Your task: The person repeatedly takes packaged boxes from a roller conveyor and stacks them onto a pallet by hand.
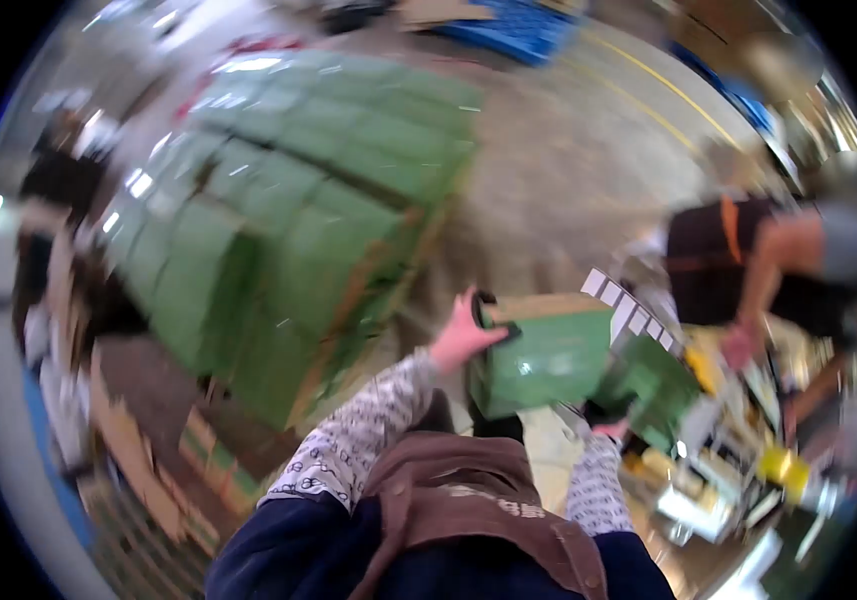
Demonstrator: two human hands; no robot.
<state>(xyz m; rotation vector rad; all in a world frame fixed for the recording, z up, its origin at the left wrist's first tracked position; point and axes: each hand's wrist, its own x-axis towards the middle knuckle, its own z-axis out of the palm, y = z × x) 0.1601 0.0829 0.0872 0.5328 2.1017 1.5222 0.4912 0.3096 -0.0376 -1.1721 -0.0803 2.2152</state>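
A cardboard box with green sides (548, 360) is in front of my body, its brown edge showing along the top. My left hand (473, 335), partly covered in black, grips the box at its upper left edge. My right hand (610, 415), also with black on it, is at the box's lower right corner; its fingers are blurred and partly hidden. Just beyond that hand is a second green box (653, 385). To the left stands a large stack of green boxes (288, 210) under shiny wrap.
Another person (778, 260) bends at the right beside a cluttered workbench (698, 500). At the lower left are a wooden pallet (128, 540) and torn cardboard (133, 450). A blue pallet (508, 30) lies at the back, near yellow floor lines (648, 75).
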